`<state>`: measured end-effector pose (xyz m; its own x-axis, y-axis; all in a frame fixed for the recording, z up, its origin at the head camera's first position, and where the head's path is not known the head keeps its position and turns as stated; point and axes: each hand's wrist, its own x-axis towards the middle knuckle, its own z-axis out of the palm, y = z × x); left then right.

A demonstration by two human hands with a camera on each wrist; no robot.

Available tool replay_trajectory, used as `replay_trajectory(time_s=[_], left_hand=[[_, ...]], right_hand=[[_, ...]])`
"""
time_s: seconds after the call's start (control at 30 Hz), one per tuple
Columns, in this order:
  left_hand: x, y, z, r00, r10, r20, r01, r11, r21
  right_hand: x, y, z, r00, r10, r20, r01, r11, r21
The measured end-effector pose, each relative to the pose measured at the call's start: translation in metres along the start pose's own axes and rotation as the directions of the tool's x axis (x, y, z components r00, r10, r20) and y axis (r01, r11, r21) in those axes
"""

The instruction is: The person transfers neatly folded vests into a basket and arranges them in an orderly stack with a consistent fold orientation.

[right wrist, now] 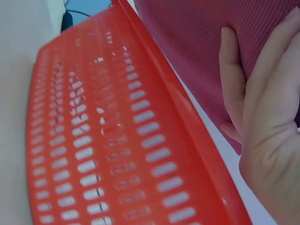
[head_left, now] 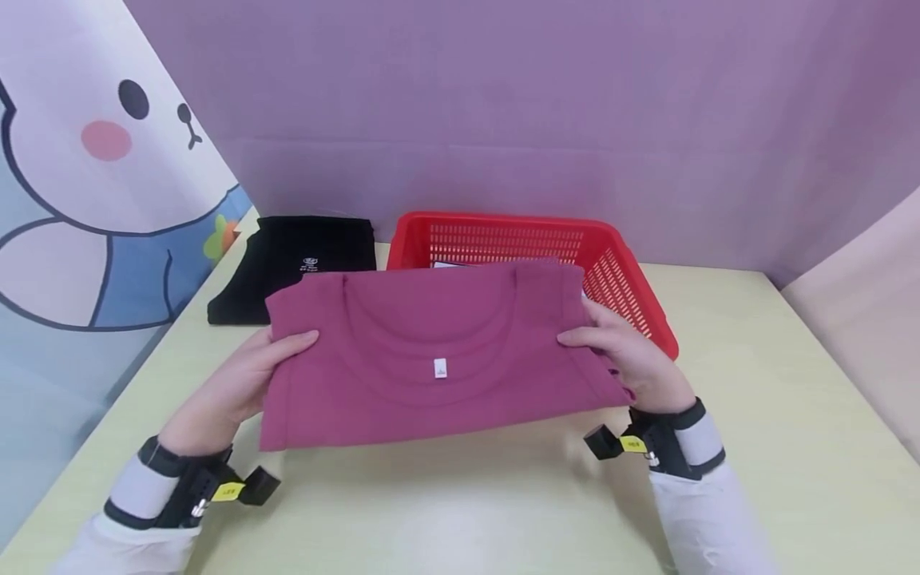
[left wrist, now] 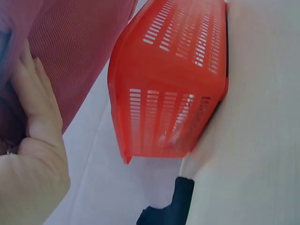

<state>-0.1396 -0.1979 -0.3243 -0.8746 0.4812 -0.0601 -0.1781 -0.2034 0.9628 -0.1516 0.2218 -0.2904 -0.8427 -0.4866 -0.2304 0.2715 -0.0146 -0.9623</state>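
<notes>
Head: high over the near side of the table (head_left: pixel 446 519), facing far and down, widest of the three
Left wrist: low, close by the left fingers (left wrist: pixel 30 91), facing far, tipped sideways
Right wrist: low, close by the right fingers (right wrist: pixel 232 70), tipped the other way, nearest the red basket (right wrist: pixel 187 126)
Both wrists: share the basket's outside and the underside of the maroon garment (left wrist: pixel 75 51); the head sees its upper face

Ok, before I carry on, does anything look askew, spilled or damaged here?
Nothing looks wrong: I see no spill or damage. The maroon garment tilts slightly, its lower edge dipping toward the left, which seems minor. The black garment lies folded beside the red basket. Much of the basket's inside is hidden.
</notes>
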Motion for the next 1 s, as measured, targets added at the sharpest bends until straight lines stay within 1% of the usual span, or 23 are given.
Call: replay_trajectory(time_s=[0.1,0.23,0.33,0.47,0.67,0.77,0.87,0.93,1.0], left_hand=[[0.005,0.001,0.005,1.000,0.002,-0.017,-0.002,1.000,0.021],[0.015,0.002,0.012,0.999,-0.029,-0.041,0.032,0.998,0.053],[0.024,0.002,0.019,0.998,-0.055,-0.044,0.058,0.995,0.078],[0.032,0.002,0.027,0.999,-0.044,-0.026,0.046,0.995,0.091],[0.038,-0.002,0.034,1.000,-0.026,0.006,0.025,0.995,0.098],[0.040,-0.005,0.037,0.999,-0.031,0.015,0.029,0.993,0.111],[0.043,-0.008,0.040,0.999,-0.052,0.007,0.050,0.990,0.131],[0.043,-0.009,0.042,0.998,-0.065,0.002,0.064,0.988,0.144],[0.043,-0.009,0.044,0.998,-0.065,-0.001,0.065,0.985,0.161]], right_hand=[[-0.002,-0.001,-0.005,1.000,-0.011,0.017,0.011,1.000,0.002],[-0.008,0.000,-0.012,1.000,0.013,-0.007,-0.013,1.000,0.005],[-0.015,0.002,-0.019,1.000,0.019,-0.019,-0.019,1.000,0.019],[-0.023,0.004,-0.026,0.999,0.019,-0.027,-0.019,1.000,0.012],[-0.030,0.006,-0.033,0.997,0.046,-0.061,-0.046,0.999,-0.001],[-0.035,0.008,-0.035,0.994,0.072,-0.084,-0.074,0.997,-0.016],[-0.039,0.011,-0.039,0.990,0.087,-0.110,-0.093,0.994,-0.055],[-0.042,0.015,-0.041,0.993,0.064,-0.102,-0.074,0.993,-0.091],[-0.044,0.019,-0.045,0.999,0.002,-0.036,-0.006,0.994,-0.112]])
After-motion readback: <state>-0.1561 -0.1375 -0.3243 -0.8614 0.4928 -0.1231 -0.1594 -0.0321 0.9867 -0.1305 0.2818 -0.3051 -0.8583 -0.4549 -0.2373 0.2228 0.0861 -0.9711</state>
